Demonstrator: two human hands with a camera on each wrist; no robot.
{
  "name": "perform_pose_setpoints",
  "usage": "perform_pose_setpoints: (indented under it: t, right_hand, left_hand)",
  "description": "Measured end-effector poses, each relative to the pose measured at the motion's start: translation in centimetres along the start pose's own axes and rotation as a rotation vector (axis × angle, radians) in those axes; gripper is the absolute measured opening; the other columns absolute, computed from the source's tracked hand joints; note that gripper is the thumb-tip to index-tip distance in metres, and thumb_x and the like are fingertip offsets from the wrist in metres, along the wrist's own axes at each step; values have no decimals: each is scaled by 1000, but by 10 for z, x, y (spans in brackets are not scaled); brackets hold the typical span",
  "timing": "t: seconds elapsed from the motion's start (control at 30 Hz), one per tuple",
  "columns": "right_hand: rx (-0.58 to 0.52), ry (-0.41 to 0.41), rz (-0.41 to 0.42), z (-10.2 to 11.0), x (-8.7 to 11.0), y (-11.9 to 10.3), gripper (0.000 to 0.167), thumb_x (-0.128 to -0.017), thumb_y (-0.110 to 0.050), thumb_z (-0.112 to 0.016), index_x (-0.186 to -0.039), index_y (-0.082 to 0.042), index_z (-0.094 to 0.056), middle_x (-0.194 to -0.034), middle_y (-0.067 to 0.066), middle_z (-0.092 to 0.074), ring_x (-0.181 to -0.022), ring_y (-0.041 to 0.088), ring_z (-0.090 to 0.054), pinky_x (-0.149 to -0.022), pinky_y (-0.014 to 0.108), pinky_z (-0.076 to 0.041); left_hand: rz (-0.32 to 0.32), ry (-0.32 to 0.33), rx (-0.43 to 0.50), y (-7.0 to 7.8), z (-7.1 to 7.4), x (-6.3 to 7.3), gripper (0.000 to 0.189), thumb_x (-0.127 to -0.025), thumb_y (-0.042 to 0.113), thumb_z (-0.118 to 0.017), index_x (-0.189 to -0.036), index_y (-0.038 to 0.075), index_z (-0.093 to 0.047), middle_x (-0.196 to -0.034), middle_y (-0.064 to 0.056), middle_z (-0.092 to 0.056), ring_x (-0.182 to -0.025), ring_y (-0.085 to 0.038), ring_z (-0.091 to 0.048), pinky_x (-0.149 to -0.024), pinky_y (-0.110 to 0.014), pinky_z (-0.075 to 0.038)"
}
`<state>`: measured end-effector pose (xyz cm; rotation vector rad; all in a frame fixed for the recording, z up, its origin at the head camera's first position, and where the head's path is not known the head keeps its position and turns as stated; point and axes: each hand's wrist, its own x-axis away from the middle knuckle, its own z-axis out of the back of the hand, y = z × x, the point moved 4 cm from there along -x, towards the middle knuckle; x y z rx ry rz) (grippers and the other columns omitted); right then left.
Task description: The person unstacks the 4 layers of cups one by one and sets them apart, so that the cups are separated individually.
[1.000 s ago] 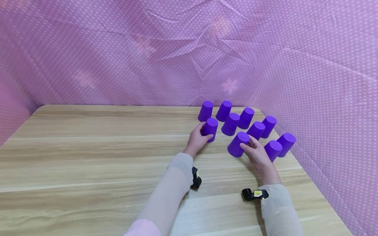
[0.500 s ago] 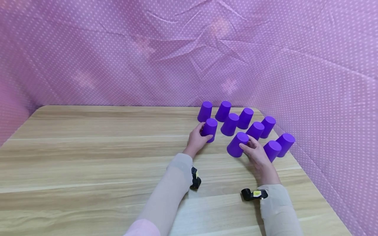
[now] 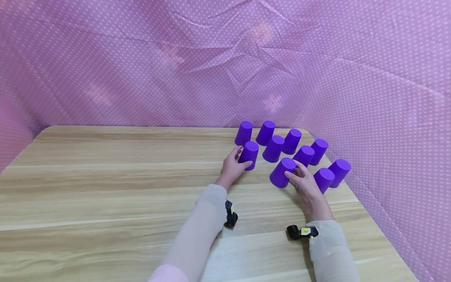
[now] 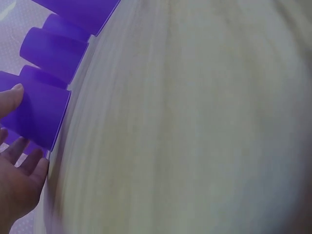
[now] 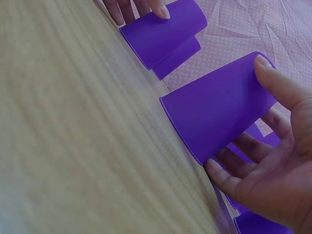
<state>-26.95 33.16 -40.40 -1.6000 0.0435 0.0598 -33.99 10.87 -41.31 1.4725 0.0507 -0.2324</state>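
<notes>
Upside-down on the table, a purple cup (image 3: 249, 156) stands in the grip of my left hand (image 3: 231, 169), thumb on its near side and fingers round its left. My right hand (image 3: 306, 185) holds another inverted purple cup (image 3: 282, 174) from its right side. In the right wrist view, the thumb presses that cup (image 5: 214, 107) near its closed end, and the fingers reach underneath along the opposite side. The left wrist view shows the left thumb lying on its cup (image 4: 41, 109), the other fingers below it.
Several more inverted purple cups stand behind and to the right of the hands, among them a back-left cup (image 3: 244, 133) and a far-right cup (image 3: 340, 173). The wooden table (image 3: 105, 188) extends left. Pink dotted cloth (image 3: 158, 78) hangs behind and along the right edge.
</notes>
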Motion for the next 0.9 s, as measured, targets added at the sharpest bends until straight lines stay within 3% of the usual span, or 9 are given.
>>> perform_pose_setpoints:
  t: [0.17, 0.37, 0.5, 0.6, 0.73, 0.9]
  right_hand:
    - [0, -15, -22, 3, 3, -4, 54, -79, -10, -62, -127, -11, -35, -108, 0, -49, -96, 9, -49, -88, 25, -39]
    - [174, -9, -22, 5, 4, -17, 64, -82, -15, -59, -135, -7, -24, -126, 18, -35, -105, 13, -43, -88, 24, -38]
    - [221, -24, 9, 0, 4, -31, 61, -85, -14, -54, -135, -5, -21, -132, 25, -27, -115, 24, -34, -91, 26, -35]
    - [264, -38, 39, -5, 0, -44, 61, -86, -15, -53, -136, -4, -19, -132, 25, -27, -120, 32, -28, -96, 36, -29]
    - [315, -32, 63, -13, -5, -64, 63, -85, -20, -55, -136, -6, -20, -134, 21, -27, -122, 33, -24, -99, 46, -21]
    - [327, -12, 137, -27, -8, -97, 62, -86, -25, -54, -136, -9, -22, -137, 17, -25, -125, 29, -20, -102, 42, -15]
  left_hand:
    - [1, -14, -35, 2, 4, -1, 68, -70, 10, -71, -129, 4, -38, -125, -18, -42, -113, -32, -40, -95, -35, -33]
    - [-19, -27, -64, 8, 18, -2, 68, -71, 18, -71, -129, 4, -37, -126, -15, -41, -113, -31, -39, -93, -36, -34]
    - [-51, -9, -112, 18, 39, -1, 66, -73, 23, -68, -129, 5, -37, -128, -12, -41, -113, -29, -39, -92, -38, -35]
    - [-64, 3, -158, 29, 57, 0, 65, -76, 26, -66, -130, 7, -36, -129, -10, -39, -115, -26, -37, -93, -40, -34]
    - [-71, 22, -239, 49, 84, 3, 61, -80, 35, -59, -131, 10, -35, -130, -12, -37, -117, -25, -35, -93, -41, -32]
    - [-155, 36, -392, 78, 111, 7, 57, -85, 35, -51, -131, 6, -33, -133, -13, -33, -120, -27, -30, -97, -41, -27]
